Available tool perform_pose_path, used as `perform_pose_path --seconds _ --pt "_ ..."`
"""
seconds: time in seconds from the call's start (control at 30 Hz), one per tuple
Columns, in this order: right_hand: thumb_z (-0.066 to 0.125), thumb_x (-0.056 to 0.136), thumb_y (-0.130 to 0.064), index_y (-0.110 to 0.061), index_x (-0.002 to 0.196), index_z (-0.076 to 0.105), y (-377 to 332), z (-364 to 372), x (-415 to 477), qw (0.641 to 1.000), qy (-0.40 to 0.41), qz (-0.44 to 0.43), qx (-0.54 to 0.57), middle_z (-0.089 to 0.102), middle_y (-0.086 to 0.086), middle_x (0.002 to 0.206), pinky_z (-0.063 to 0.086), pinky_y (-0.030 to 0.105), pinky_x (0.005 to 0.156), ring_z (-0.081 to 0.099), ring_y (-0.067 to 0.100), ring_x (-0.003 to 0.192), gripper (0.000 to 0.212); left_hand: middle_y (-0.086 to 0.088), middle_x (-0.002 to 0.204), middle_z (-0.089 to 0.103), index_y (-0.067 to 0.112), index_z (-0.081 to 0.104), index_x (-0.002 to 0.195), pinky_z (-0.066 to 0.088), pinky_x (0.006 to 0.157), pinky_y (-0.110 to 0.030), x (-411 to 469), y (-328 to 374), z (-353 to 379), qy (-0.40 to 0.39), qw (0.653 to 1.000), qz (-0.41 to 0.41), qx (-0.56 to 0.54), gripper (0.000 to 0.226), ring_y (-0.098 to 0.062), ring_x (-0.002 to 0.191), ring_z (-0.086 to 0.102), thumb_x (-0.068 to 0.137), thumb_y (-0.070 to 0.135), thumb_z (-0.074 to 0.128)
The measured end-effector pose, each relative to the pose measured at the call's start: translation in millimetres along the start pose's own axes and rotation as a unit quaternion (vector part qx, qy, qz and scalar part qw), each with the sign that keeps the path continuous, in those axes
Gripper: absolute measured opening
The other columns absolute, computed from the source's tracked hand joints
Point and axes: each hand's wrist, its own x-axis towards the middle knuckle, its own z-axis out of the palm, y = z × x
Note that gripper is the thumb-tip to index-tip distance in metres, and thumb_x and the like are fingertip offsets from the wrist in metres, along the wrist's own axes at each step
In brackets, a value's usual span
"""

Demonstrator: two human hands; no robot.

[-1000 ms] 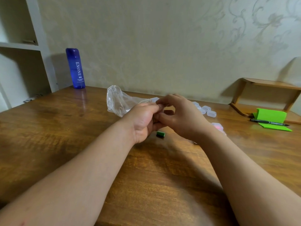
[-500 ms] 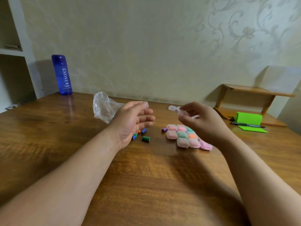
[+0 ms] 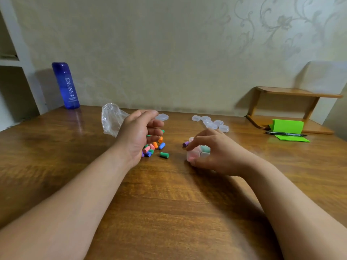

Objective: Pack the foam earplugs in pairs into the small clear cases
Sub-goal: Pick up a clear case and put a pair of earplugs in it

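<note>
Several loose foam earplugs [image 3: 153, 147] in mixed colours lie in a small pile at mid-table, with a green one [image 3: 164, 155] apart at the right. My left hand [image 3: 139, 134] hovers over the pile, fingers loosely curled and holding nothing. My right hand [image 3: 216, 151] is down on the table, thumb and fingers pinching a small clear case [image 3: 192, 155] with pink plugs inside. It covers most of the other packed cases [image 3: 204, 148]. A purple earplug [image 3: 185, 143] lies just left of them. Several empty clear cases [image 3: 210, 123] sit farther back, and one more case [image 3: 162, 116] lies behind my left hand.
A crumpled clear plastic bag [image 3: 110, 119] lies behind my left hand. A blue bottle [image 3: 65, 85] stands at the back left by the wall. At the back right is a low wooden shelf [image 3: 293, 102] with a green notepad [image 3: 287, 126] and a pen [image 3: 285, 134].
My right hand came down from mid-air with the clear case to the group of packed cases on the table. My left hand stayed over the earplug pile, its fingers curling more.
</note>
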Motion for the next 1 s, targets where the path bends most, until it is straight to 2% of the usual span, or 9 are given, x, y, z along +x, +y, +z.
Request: perform_pose_path --seconds 0.13,0.3,0.5,0.63,0.8,0.9,1.0 --pt "0.076 0.090 -0.053 -0.050 0.124 0.068 -4 1 -2 1.000 -0.005 0.008 -0.005 0.046 -0.020 0.140 0.037 0.036 0.107 0.036 0.007 0.134 0.035 -0.004 0.088 0.076 0.008 0.069 0.124 0.056 0.063 -0.028 -1 0 -1 0.000 1.000 -0.002 0.004 0.029 -0.015 0.073 0.070 0.105 0.029 0.063" --pt "0.076 0.091 -0.051 -0.049 0.127 0.067 -4 1 0 1.000 -0.006 0.016 -0.006 0.045 -0.020 0.141 0.037 0.035 0.106 0.036 0.007 0.135 0.037 -0.004 0.088 0.076 0.010 0.069 0.123 0.057 0.064 -0.029 -2 1 -1 0.001 1.000 -0.002 0.006 0.027 -0.016 0.074 0.070 0.105 0.029 0.063" --pt "0.068 0.091 -0.068 -0.051 0.126 0.065 -7 2 -1 1.000 0.008 0.019 0.016 0.047 -0.020 0.138 0.037 0.034 0.101 0.039 0.005 0.131 0.040 -0.004 0.089 0.077 0.011 0.069 0.123 0.057 0.067 -0.031 -1 0 -1 -0.001 1.000 -0.001 0.012 0.028 -0.016 0.075 0.070 0.105 0.031 0.063" --pt "0.064 0.091 -0.071 -0.049 0.124 0.066 -10 3 -2 0.999 0.026 0.019 0.028 0.050 -0.019 0.131 0.038 0.034 0.099 0.041 0.004 0.127 0.039 -0.004 0.088 0.077 0.012 0.070 0.120 0.056 0.066 -0.030 -3 1 0 0.007 1.000 0.005 0.017 0.027 -0.016 0.075 0.070 0.107 0.032 0.057" --pt "0.061 0.095 -0.068 -0.043 0.120 0.070 -17 7 0 0.997 0.076 0.014 0.019 0.054 -0.018 0.123 0.039 0.033 0.093 0.045 0.006 0.121 0.037 -0.006 0.088 0.078 0.018 0.075 0.117 0.054 0.061 -0.027 -3 0 1 0.032 0.999 0.008 0.017 0.048 -0.016 0.073 0.068 0.116 0.043 0.034" --pt "0.060 0.097 -0.066 -0.042 0.116 0.072 -22 10 1 0.994 0.108 0.013 0.023 0.056 -0.018 0.120 0.038 0.032 0.090 0.046 0.006 0.117 0.033 -0.007 0.087 0.077 0.018 0.076 0.115 0.054 0.061 -0.028 -3 1 5 0.027 1.000 0.003 0.008 0.056 -0.015 0.071 0.068 0.116 0.049 0.030" --pt "0.060 0.098 -0.062 -0.041 0.111 0.073 -26 14 1 0.990 0.139 -0.002 0.029 0.058 -0.019 0.116 0.039 0.032 0.094 0.047 0.003 0.113 0.028 -0.006 0.086 0.078 0.015 0.076 0.113 0.053 0.063 -0.029 -1 8 11 0.023 1.000 -0.001 -0.002 0.056 -0.016 0.071 0.068 0.116 0.049 0.031"
